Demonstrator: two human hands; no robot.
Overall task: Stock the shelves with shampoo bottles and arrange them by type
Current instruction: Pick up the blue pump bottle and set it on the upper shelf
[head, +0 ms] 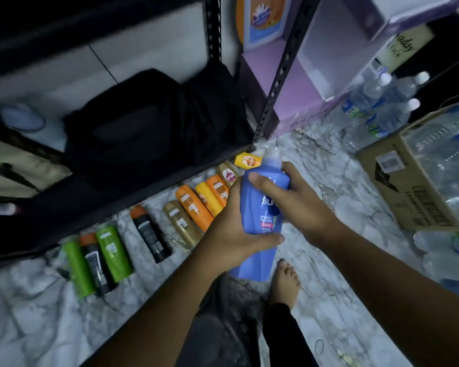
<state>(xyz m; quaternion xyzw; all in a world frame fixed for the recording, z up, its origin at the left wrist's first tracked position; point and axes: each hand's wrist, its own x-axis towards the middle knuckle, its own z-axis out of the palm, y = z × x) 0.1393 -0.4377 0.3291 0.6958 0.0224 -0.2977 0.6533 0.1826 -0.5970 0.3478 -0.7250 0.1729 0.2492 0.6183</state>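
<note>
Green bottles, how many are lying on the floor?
2. The left green bottle ends the row; the right green bottle lies past the black bottle between them. More may be hidden.

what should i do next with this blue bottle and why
Probably carry the blue bottle to a free spot on the shelf unit as its own group: left hand and right hand grip it above the floor, the row of bottles lying there shows no other blue, and a black bag fills the lowest level.

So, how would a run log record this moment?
held: blue shampoo bottle | left hand grips low | right hand grips high | other bottles lying on floor
</note>
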